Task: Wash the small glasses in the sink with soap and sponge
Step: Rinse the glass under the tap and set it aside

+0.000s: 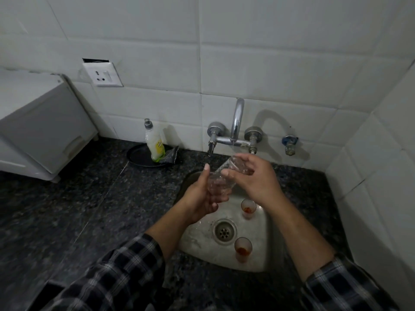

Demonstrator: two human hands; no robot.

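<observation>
Now, the step in hand looks like a rinse under the tap (237,117). The clear glass (216,183) is held tilted above the far half of the sink (258,257), its mouth raised toward the spout, where a thin thread of water falls. The left grip (202,196) is curled round the lower half of the glass, thumb pointing up along its left side. The right grip (253,176) is bent over the upper end, thumb pressed on the wall and fingers hooked near the rim. Both are closed on the glass, neither one tightly as far as I can tell.

To do this well, I would let the left grip carry the weight and use the right only to turn the glass, so that water runs over the whole inner wall and then spills out. The stream is weak, so a slow full turn probably serves better than a quick pass. Wet glass is slippery, so keeping it low over the sink seems wise.

Two more glasses stand in the sink to the right of the drain, the far one (248,207) and the near one (243,249), each with reddish residue at the bottom. The soap bottle (155,142) stands on the surface (89,198), left of the tap. I cannot make out a sponge.
</observation>
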